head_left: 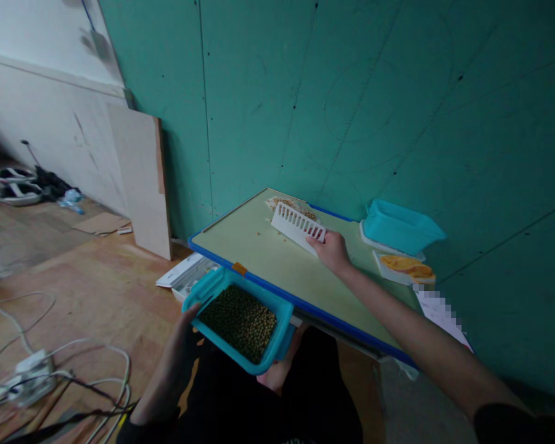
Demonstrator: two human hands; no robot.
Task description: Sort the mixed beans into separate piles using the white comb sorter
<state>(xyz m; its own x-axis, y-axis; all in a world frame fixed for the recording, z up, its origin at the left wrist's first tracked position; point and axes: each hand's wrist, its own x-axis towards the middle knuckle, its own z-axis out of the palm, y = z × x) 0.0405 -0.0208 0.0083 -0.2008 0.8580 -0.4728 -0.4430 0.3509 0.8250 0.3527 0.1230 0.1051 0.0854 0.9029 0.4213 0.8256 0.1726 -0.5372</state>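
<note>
Two hands busy: left hand (185, 327) grips teal bin (240, 320) of beans below bench (259, 246) near edge; right hand (333, 250) clasps white slotted rack (298, 225) near far edge.

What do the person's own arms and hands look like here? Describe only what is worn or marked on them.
The left hand and right hand are bare, with no gloves, rings or watch visible. Both forearms are uncovered. A black sleeve starts near the right elbow.

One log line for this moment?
left hand: holds teal bean box | right hand: grips white slotted tray on table | loose beans beside tray
</note>
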